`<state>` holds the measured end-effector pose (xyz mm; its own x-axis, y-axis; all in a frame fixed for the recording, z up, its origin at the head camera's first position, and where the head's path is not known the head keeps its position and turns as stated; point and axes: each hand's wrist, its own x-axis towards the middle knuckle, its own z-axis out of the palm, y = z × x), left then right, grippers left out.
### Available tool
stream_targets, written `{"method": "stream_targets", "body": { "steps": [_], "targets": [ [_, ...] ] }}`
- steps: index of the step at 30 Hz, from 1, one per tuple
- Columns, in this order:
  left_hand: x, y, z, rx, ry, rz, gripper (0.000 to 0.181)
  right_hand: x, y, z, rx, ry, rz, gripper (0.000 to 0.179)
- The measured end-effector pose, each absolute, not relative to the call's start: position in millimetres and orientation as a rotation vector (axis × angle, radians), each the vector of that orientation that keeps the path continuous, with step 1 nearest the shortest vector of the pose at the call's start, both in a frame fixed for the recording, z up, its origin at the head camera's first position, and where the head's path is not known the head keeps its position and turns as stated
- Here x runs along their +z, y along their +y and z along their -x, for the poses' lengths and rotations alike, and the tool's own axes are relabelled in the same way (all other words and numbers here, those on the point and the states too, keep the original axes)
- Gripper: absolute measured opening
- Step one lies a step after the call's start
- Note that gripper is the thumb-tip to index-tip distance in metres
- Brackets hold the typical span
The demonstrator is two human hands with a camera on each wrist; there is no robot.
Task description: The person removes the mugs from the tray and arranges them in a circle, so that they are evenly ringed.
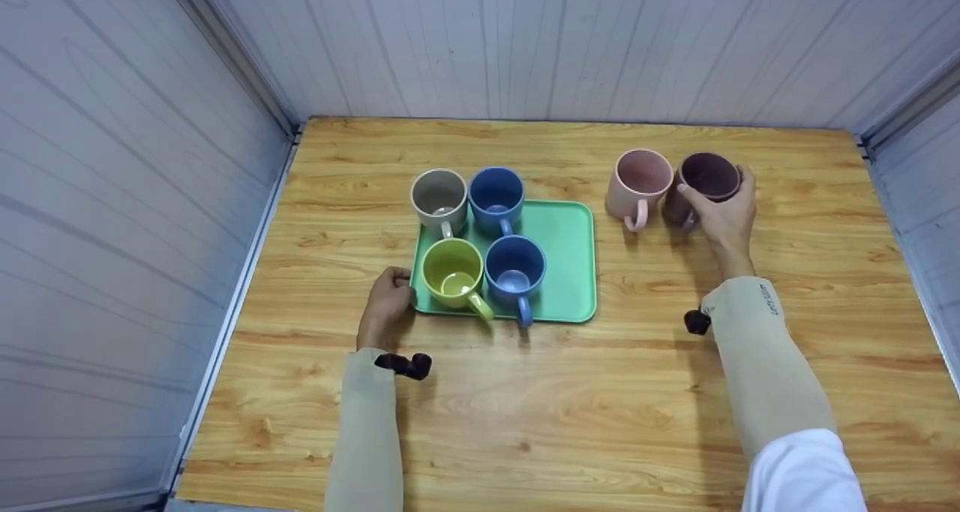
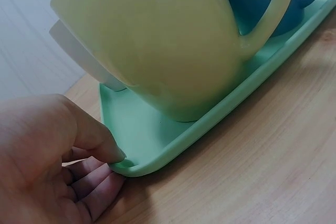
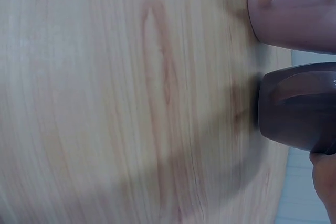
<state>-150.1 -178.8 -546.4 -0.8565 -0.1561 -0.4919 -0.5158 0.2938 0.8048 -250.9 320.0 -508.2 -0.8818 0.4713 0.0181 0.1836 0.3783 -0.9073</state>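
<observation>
Fingers of the right hand (image 1: 726, 218) are curling round a dark purple cylindrical ceramic mug (image 1: 705, 176); the thumb is bearing on the near left side of the rim, and the visible fingers are holding the right side. The mug is standing upright at the rear right of the wood-grain table (image 1: 487, 414), its handle pointing toward the person; whether its base is touching the surface cannot be determined. A pale pink cylindrical ceramic mug (image 1: 637, 184) is standing just beside it on the left, its handle also facing the person.

Thumb and fingers of the left hand (image 1: 388, 298) are pinching the near left corner of a light green rectangular tray (image 1: 571, 264); the thumb is pressing on the upper side, and the fingers are lying below the rim. The tray is resting on the table, left of the pink mug, and is carrying four upright mugs in two rows. In the near row, a yellow-green ceramic mug (image 1: 452, 268) is standing closest to the left hand, with a front blue ceramic mug (image 1: 514, 266) just to its right; both handles are projecting over the near rim. In the rear row, a grey ceramic mug (image 1: 439, 197) is standing left of a rear blue ceramic mug (image 1: 496, 196).

Beige sleeves (image 1: 367, 437) are covering both forearms. A pale panel wall (image 1: 480, 47) is bordering the table's far edge.
</observation>
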Motion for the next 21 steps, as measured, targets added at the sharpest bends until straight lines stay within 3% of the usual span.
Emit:
{"method": "stream_targets", "body": {
  "steps": [21],
  "targets": [
    [-547.8,-177.9,151.3,1.581,2.256,0.606,0.039,-519.0,322.9,247.1,1.569,-2.38,0.464,0.1]
  ]
}}
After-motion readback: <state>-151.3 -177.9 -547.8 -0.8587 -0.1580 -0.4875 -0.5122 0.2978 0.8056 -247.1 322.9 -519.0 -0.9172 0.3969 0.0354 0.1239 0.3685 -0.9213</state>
